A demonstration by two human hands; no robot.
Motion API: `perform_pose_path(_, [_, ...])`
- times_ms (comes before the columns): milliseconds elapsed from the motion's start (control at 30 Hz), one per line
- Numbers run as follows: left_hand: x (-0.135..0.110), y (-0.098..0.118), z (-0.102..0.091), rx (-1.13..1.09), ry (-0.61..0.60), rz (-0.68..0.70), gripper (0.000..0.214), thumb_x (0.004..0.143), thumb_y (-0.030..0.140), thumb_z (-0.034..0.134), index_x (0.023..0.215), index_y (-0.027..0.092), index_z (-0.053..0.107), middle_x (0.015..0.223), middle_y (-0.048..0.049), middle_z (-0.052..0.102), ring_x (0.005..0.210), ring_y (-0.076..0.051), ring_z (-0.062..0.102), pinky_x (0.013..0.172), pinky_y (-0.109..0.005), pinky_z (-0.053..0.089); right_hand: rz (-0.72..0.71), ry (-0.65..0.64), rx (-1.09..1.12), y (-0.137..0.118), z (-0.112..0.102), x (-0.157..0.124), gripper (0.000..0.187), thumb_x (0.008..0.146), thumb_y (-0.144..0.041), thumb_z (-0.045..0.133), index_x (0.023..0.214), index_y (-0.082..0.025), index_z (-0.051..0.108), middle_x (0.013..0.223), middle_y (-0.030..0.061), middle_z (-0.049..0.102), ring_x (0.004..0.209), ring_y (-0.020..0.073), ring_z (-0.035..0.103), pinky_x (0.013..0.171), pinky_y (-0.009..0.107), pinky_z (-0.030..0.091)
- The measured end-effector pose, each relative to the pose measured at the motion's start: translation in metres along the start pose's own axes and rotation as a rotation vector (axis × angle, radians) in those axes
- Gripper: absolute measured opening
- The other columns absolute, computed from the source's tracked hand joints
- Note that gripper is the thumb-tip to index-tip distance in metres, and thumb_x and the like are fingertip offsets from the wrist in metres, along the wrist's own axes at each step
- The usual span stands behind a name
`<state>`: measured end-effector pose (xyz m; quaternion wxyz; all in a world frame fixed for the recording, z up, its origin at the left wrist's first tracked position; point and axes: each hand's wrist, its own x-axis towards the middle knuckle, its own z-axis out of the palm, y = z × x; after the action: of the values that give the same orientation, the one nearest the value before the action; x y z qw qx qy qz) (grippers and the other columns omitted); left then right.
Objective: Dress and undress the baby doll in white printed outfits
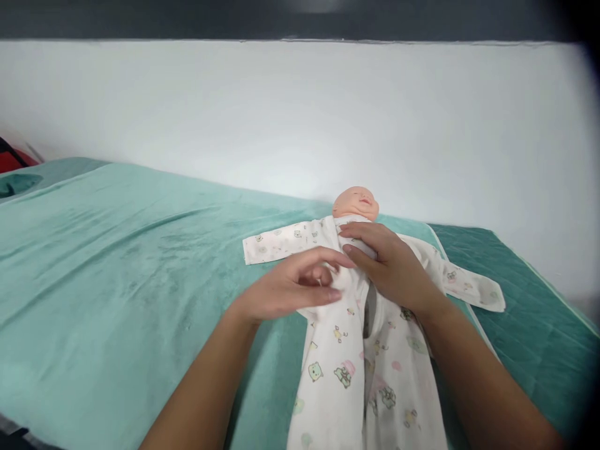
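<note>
A baby doll lies on its back, head toward the wall, in a white long-sleeved baby romper printed with small animals. The romper's front is parted in the middle below the chest, and its legs stretch toward me. My left hand is over the chest at the left side of the opening, thumb and index finger apart and the other fingers curled. Across the upper chest, just below the doll's chin, reaches my right hand, fingers extended and thumb apart. Whether either hand touches the cloth is hard to make out.
A light green sheet covers the surface, with a darker green quilted cover at the right. Behind the doll's head rises a white wall. Something red and black shows at the far left edge.
</note>
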<state>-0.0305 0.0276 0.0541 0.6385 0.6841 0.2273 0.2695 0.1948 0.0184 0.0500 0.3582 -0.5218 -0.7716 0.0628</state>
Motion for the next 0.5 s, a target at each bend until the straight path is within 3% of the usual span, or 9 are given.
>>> perform_pose_path(100, [0.001,0.006,0.008,0.072,-0.226,0.016,0.042,0.086,0.032,0.066,0.126,0.027,0.062,0.107,-0.0075,0.069,0.076,-0.013,0.056,0.064,-0.025,0.043,0.033,0.015,-0.002,0.001,0.001,0.0,0.027,0.097,-0.031,0.048,0.121,-0.028,0.061,0.125,0.0046,0.067,0.117,0.0263,0.06,0.102,0.045,0.045])
perform_pose_path(167, [0.001,0.009,0.008,0.11,-0.301,0.021,0.039,0.087,0.031,0.064,0.126,0.026,0.063,0.117,-0.0086,0.069,0.082,-0.014,0.06,0.067,-0.026,0.045,0.024,0.029,0.0,0.002,0.002,0.0,0.031,0.098,-0.03,0.046,0.126,-0.028,0.058,0.128,0.0046,0.065,0.12,0.0257,0.058,0.103,0.045,0.044])
perform_pose_path(300, [0.001,0.013,0.004,0.152,-0.306,0.009,0.03,0.087,0.031,0.063,0.116,0.024,0.069,0.111,-0.0076,0.071,0.088,-0.017,0.065,0.07,-0.027,0.047,-0.115,-0.026,-0.061,0.001,0.001,-0.002,0.045,0.096,-0.015,0.038,0.135,-0.032,0.052,0.143,0.0021,0.055,0.133,0.0241,0.048,0.108,0.047,0.04])
perform_pose_path(367, [0.001,0.012,0.001,0.143,-0.329,0.001,0.031,0.086,0.033,0.065,0.115,0.024,0.07,0.11,-0.0081,0.071,0.09,-0.019,0.066,0.071,-0.027,0.048,-0.188,-0.082,-0.141,0.0,0.0,-0.002,0.05,0.093,-0.007,0.036,0.129,-0.034,0.057,0.146,-0.0003,0.053,0.138,0.0247,0.043,0.11,0.05,0.035])
perform_pose_path(500, [0.0,0.003,-0.007,-0.024,-0.328,0.013,0.029,0.086,0.035,0.065,0.11,0.02,0.069,0.109,-0.0122,0.07,0.083,-0.019,0.067,0.064,-0.027,0.047,-0.196,-0.058,-0.229,0.0,-0.001,-0.002,0.037,0.093,-0.009,0.04,0.111,-0.03,0.065,0.139,0.0008,0.059,0.137,0.0265,0.044,0.11,0.052,0.034])
